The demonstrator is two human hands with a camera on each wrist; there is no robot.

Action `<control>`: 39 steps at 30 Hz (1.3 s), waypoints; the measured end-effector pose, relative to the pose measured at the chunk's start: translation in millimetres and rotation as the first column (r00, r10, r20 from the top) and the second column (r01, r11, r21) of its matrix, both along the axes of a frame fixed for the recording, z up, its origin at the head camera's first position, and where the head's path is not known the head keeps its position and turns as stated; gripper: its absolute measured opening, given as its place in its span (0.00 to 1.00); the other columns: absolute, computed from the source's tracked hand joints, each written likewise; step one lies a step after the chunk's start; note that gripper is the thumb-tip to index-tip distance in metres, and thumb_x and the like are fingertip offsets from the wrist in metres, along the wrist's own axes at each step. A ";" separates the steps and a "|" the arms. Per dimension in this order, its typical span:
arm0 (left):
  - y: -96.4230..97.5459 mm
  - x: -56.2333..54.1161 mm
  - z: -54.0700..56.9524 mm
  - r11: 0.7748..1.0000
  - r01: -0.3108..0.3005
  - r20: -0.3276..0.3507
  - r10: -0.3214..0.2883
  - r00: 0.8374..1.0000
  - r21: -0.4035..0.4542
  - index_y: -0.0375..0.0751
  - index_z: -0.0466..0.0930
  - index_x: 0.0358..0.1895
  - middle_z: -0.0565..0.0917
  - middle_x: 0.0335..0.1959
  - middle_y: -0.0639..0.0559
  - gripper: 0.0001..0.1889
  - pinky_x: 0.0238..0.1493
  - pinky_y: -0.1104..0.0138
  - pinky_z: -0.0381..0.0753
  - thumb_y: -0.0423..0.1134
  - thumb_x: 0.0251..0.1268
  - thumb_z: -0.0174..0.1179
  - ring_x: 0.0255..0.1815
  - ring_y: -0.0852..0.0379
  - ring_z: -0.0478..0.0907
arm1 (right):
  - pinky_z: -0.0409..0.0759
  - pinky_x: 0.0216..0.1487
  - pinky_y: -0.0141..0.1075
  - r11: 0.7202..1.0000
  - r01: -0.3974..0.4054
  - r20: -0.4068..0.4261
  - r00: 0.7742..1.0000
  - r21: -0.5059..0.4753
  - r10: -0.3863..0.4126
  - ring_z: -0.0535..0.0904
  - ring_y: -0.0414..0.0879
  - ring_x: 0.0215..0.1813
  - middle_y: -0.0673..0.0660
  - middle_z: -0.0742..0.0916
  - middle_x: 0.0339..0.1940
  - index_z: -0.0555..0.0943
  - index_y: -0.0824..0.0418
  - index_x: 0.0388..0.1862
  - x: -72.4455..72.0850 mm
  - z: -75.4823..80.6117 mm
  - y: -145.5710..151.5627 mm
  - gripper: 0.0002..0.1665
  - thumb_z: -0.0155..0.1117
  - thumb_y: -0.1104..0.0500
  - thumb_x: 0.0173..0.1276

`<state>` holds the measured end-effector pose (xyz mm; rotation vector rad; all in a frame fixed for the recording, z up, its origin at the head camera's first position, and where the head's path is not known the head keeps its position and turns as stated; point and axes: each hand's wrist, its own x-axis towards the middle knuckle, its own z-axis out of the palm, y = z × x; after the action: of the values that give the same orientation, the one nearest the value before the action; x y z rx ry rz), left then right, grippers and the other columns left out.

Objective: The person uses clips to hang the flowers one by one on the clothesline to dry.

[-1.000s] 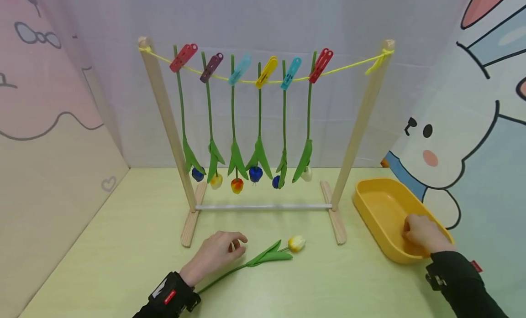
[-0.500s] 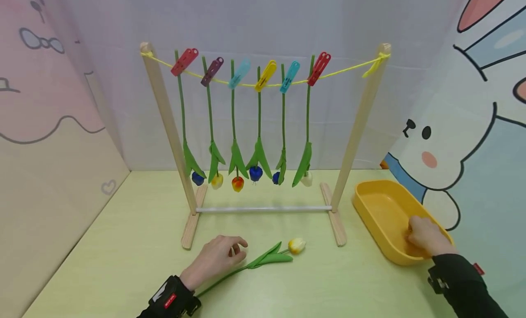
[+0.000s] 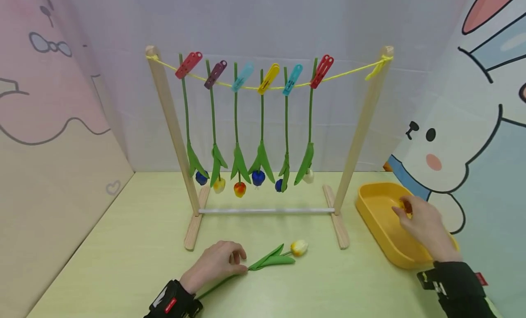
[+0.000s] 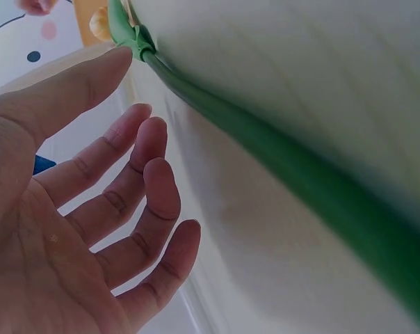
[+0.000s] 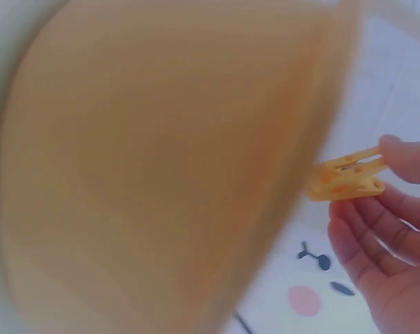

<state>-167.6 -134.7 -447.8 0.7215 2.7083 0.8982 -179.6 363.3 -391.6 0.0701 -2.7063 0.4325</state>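
Over the yellow tray [image 3: 376, 222] at the right, my right hand [image 3: 423, 222] pinches a yellow clothespin [image 5: 349, 174] between thumb and fingers, seen best in the right wrist view. A yellow-and-white artificial tulip [image 3: 299, 248] with green leaves lies on the table, its stem running toward the lower left. Beside that stem is my left hand [image 3: 218, 265], its fingers loosely bent and holding nothing. In the left wrist view the thumb tip comes right at the green stem [image 4: 265, 149], below the leaves.
Behind the hands stands a wooden frame [image 3: 361, 126] with a yellow cord [image 3: 349, 73]. Several tulips hang head down from it, clipped by coloured clothespins such as a red one [image 3: 322, 71] and a purple one [image 3: 215, 75]. A white rod [image 3: 267, 211] joins the feet.
My right hand has risen from the bottom of the tray, now with a yellow clothespin in its fingers. My left hand's thumb has come closer to the tulip stem.
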 end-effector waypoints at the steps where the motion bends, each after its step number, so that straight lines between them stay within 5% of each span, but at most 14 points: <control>1: -0.5 0.5 -0.7 1.000 -0.005 0.005 0.005 1.000 -0.001 0.47 0.85 0.37 0.79 0.26 0.61 0.12 0.29 0.70 0.69 0.47 0.55 0.75 0.28 0.66 0.71 | 0.70 0.34 0.38 1.000 -0.013 -0.046 0.999 -0.013 0.012 0.72 0.55 0.32 0.66 0.79 0.30 0.77 0.78 0.48 1.5 2.2 -5.7 0.19 0.69 0.64 0.66; 6: -1.6 3.2 -3.3 1.000 -0.027 0.021 0.027 0.999 -0.004 0.48 0.85 0.35 0.78 0.26 0.62 0.11 0.28 0.70 0.67 0.46 0.54 0.75 0.28 0.65 0.70 | 0.71 0.36 0.22 0.987 -0.119 -0.238 0.967 -0.107 0.091 0.78 0.56 0.33 0.64 0.85 0.32 0.81 0.72 0.46 7.9 7.1 -36.6 0.17 0.73 0.65 0.62; 9: -1.7 3.6 -5.1 0.999 -0.036 0.001 0.036 0.999 -0.007 0.49 0.84 0.34 0.78 0.26 0.62 0.10 0.28 0.70 0.67 0.46 0.53 0.75 0.28 0.65 0.70 | 0.69 0.38 0.14 0.965 -0.232 -0.323 0.929 -0.121 0.182 0.80 0.55 0.32 0.61 0.87 0.31 0.82 0.70 0.45 6.4 3.6 -62.4 0.17 0.75 0.67 0.58; 13: -1.6 3.9 -6.0 0.999 -0.047 -0.012 0.047 0.999 -0.012 0.49 0.84 0.33 0.77 0.26 0.62 0.10 0.28 0.70 0.67 0.45 0.52 0.76 0.28 0.65 0.70 | 0.72 0.40 0.14 0.925 -0.368 -0.380 0.872 -0.094 0.308 0.80 0.49 0.31 0.57 0.87 0.31 0.83 0.69 0.43 2.4 -0.1 -95.9 0.18 0.77 0.72 0.51; 16: -2.1 4.1 -6.0 0.999 -0.040 -0.010 0.040 0.999 -0.013 0.48 0.84 0.32 0.77 0.25 0.61 0.10 0.28 0.70 0.66 0.44 0.52 0.76 0.27 0.66 0.69 | 0.73 0.41 0.14 0.895 -0.427 -0.390 0.852 -0.128 0.350 0.79 0.45 0.31 0.55 0.86 0.30 0.83 0.68 0.42 0.3 2.6 -114.0 0.18 0.76 0.73 0.51; 21: -5.0 3.7 -5.0 1.000 -0.017 0.019 0.017 1.000 -0.017 0.48 0.84 0.31 0.77 0.26 0.61 0.09 0.30 0.71 0.67 0.43 0.51 0.76 0.28 0.66 0.69 | 0.73 0.42 0.16 0.836 -0.478 -0.401 0.845 -0.270 0.354 0.77 0.37 0.33 0.53 0.85 0.30 0.84 0.65 0.43 -3.7 8.7 -140.0 0.16 0.74 0.73 0.55; 29: -4.3 3.0 -2.3 0.999 0.005 0.063 -0.002 0.998 -0.039 0.50 0.83 0.27 0.76 0.27 0.59 0.09 0.31 0.69 0.66 0.41 0.50 0.77 0.30 0.62 0.69 | 0.78 0.44 0.18 0.696 -0.559 -0.471 0.811 -0.450 0.346 0.77 0.31 0.36 0.62 0.85 0.33 0.83 0.72 0.45 -9.4 8.1 -162.2 0.17 0.70 0.78 0.56; 33: -3.3 2.2 -1.7 0.999 0.007 0.078 -0.004 0.997 -0.043 0.50 0.83 0.25 0.76 0.25 0.59 0.08 0.30 0.69 0.65 0.39 0.51 0.75 0.28 0.62 0.69 | 0.79 0.45 0.19 0.654 -0.550 -0.455 0.826 -0.519 0.333 0.78 0.31 0.36 0.59 0.85 0.34 0.82 0.73 0.47 -9.3 8.3 -163.5 0.16 0.69 0.78 0.58; 39: -2.6 0.9 -0.5 0.999 0.029 0.092 -0.025 0.995 -0.038 0.50 0.84 0.24 0.77 0.22 0.61 0.07 0.27 0.70 0.66 0.35 0.54 0.73 0.24 0.64 0.70 | 0.78 0.50 0.17 0.562 -0.508 -0.401 0.861 -0.653 0.313 0.79 0.31 0.39 0.39 0.85 0.40 0.80 0.76 0.51 -3.2 14.0 -159.9 0.16 0.64 0.77 0.64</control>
<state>-166.7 -137.3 -448.3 0.6903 2.6220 0.8483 -182.8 203.4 -377.6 0.5049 -2.0384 1.5430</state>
